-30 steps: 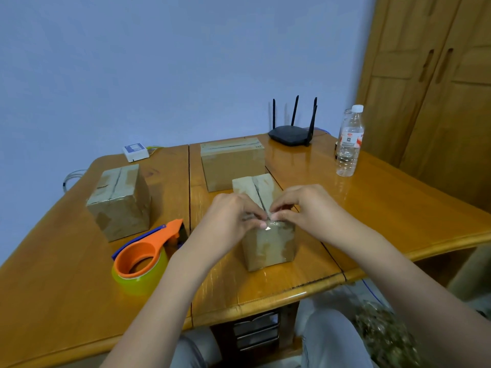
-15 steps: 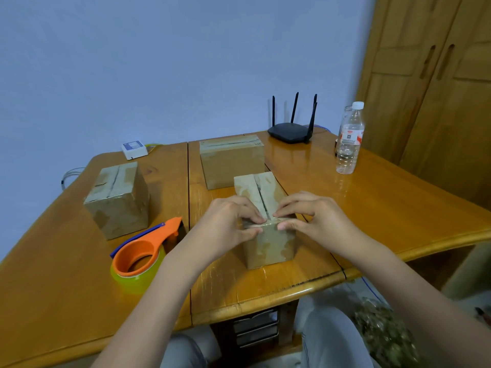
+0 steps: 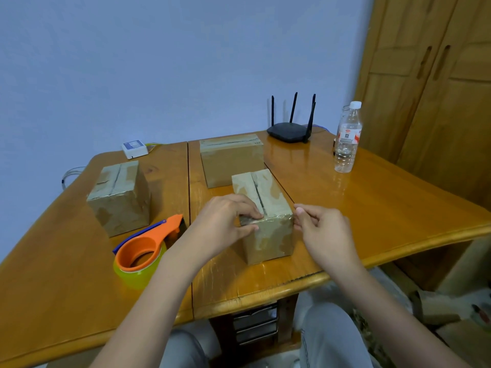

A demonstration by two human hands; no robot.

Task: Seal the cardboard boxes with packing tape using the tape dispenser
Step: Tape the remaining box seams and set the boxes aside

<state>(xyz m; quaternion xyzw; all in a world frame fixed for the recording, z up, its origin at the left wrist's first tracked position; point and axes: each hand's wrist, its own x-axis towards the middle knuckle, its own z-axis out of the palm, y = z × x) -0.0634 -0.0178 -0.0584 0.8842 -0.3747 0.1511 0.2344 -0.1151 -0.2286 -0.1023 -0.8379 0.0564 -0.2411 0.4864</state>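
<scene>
The near cardboard box [image 3: 271, 197] stands on the wooden table [image 3: 385, 213], with glossy tape along its near top edge. My left hand [image 3: 225, 221] grips its near left corner, fingers on top and thumb on the front. My right hand [image 3: 324, 229] is at the near right corner with curled fingers; whether it pinches tape is unclear. The orange tape dispenser [image 3: 143, 248], with its yellowish roll, lies to the left of my left arm, untouched. A second box [image 3: 119, 197] sits at the left and a third box [image 3: 231, 160] behind the near one.
A black router [image 3: 289, 131] and a clear water bottle [image 3: 346, 139] stand at the table's back right. A small white device [image 3: 134, 148] lies at the back left. A wooden wardrobe [image 3: 438, 88] rises to the right. My knees show below the table's front edge.
Both hands were pinching together at the middle of the near top edge. They have spread apart along it, the left to the left corner and the right to the right corner.
</scene>
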